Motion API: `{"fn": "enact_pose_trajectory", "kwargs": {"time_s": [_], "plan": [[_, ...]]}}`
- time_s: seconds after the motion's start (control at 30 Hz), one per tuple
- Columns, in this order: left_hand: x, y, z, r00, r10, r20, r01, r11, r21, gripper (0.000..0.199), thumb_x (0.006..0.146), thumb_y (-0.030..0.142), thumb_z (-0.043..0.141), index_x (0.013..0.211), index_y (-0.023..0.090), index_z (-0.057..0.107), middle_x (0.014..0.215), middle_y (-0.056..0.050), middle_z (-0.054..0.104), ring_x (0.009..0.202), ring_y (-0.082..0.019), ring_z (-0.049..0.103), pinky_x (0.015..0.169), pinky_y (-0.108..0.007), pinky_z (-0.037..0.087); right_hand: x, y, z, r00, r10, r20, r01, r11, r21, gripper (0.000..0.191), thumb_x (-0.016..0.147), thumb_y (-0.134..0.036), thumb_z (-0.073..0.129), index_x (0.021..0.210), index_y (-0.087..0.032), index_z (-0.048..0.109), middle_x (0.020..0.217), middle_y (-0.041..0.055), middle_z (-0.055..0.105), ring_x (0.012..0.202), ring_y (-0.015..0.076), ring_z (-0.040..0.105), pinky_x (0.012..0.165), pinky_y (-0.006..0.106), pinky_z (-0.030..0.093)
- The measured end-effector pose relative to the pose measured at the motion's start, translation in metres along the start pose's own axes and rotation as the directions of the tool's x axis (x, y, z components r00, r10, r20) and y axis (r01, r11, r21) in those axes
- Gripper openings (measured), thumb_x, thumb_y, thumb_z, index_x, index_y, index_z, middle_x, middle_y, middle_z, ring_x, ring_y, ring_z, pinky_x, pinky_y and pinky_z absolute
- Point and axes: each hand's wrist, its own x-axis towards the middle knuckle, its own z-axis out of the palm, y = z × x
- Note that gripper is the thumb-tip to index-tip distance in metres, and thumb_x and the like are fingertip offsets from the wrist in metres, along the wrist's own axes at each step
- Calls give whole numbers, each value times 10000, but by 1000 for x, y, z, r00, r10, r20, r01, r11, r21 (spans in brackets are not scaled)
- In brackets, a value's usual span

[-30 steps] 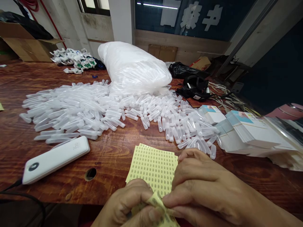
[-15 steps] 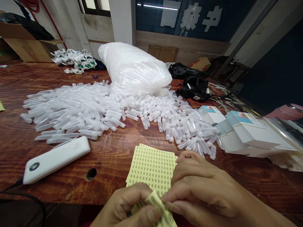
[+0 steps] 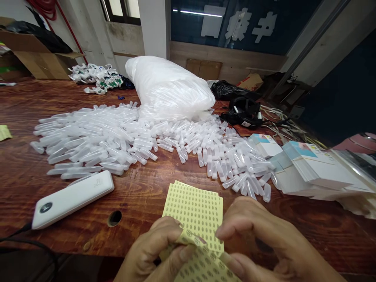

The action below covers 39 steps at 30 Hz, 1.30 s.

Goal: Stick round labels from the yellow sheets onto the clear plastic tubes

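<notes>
**Peeling at the sticker sheet**

Since half a second ago our right hand (image 3: pixel 264 243) has drawn back from the pinch and its fingers have spread; the top sheet (image 3: pixel 205 262) has come up toward us and shows more of its printed dots. Our view has also dipped a little, so the whole table (image 3: pixel 29 188) sits lower in the picture.

We hold the sheet at its near end with the left hand (image 3: pixel 155 254), thumb and fingers closed on a curled corner. The right hand hovers just beside that corner, fingers loosely apart, with a fingertip near the edge; we cannot tell whether it touches the paper. Under the lifted sheet lies a small stack (image 3: pixel 194 207) of the same yellow sheets, flat on the wood at the near edge.

We judge the sheet to be very light, thin and floppy: it bends where we grip it and would crease or tear if pulled hard. The backing looks slick, the small labels tacky. A corner or edge is the place to hold it, not the printed face.

Beyond lies a wide spill of clear tubes (image 3: pixel 123 137) from a plastic bag (image 3: pixel 170 86). A white power bank (image 3: pixel 73 197) lies to the left, cards (image 3: pixel 317 168) to the right.
</notes>
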Motion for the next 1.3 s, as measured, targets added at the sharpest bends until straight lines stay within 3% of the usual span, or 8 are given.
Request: {"fn": "enact_pose_trajectory", "kwargs": {"time_s": [0.1,0.27,0.47,0.6,0.7,0.8,1.0,1.3], "plan": [[0,-3,-4,986,164,-7,-161,975,152,183,1010,406,682,901,290,771,756,32,713,770,-147,680,789,-191,542,-3,1,11,989,-88,-120,79,993,-83,192,905,-281,783,1045,-279,651,907,-22,740,845,139,725,730,216,587],[-2,-9,-12,939,322,121,-344,870,353,134,1054,241,628,932,265,680,835,64,752,762,-115,715,1110,-269,419,1,1,18,965,-222,-140,193,962,-195,282,826,-166,840,1026,-250,659,868,-50,765,840,122,729,744,216,551],[-6,-13,-10,982,176,74,-191,914,359,210,1061,354,606,872,302,683,870,61,777,786,-167,711,1132,-371,390,4,1,24,952,-233,-197,209,969,-134,251,808,-110,818,972,-250,690,829,-53,772,789,121,733,753,229,541],[-5,-14,-9,989,137,58,-148,938,313,227,1056,396,605,870,305,698,836,49,765,772,-179,699,1153,-391,360,6,1,28,979,-1,-203,19,996,84,36,909,-226,738,892,-238,708,817,-11,741,802,142,713,645,210,526],[-4,-15,-8,992,112,64,-127,943,308,214,1055,405,603,900,310,715,834,44,761,785,-182,699,1168,-393,341,9,3,30,978,189,-94,-156,948,278,183,957,-342,680,822,-219,683,821,13,703,809,156,678,634,217,516],[-3,-17,-8,992,102,69,-118,946,300,217,1055,415,601,904,313,719,813,47,743,783,-177,698,1176,-389,329,12,6,32,965,263,-1,-243,895,373,232,948,-386,696,801,-210,657,874,18,696,855,155,659,658,211,497],[0,-23,-6,996,76,50,-88,952,295,183,1046,388,627,914,310,728,826,49,743,816,-173,705,1190,-373,306,16,13,31,984,175,14,-168,914,369,218,989,-323,637,807,-203,626,883,15,675,854,139,641,668,209,458],[6,-28,-2,998,-59,-24,62,975,212,152,1017,415,650,975,312,753,960,16,777,1091,-238,683,1200,-394,339,19,23,39,975,205,85,-222,905,362,195,1064,-352,517,928,-226,577,1000,9,619,957,140,610,816,231,469]]}}
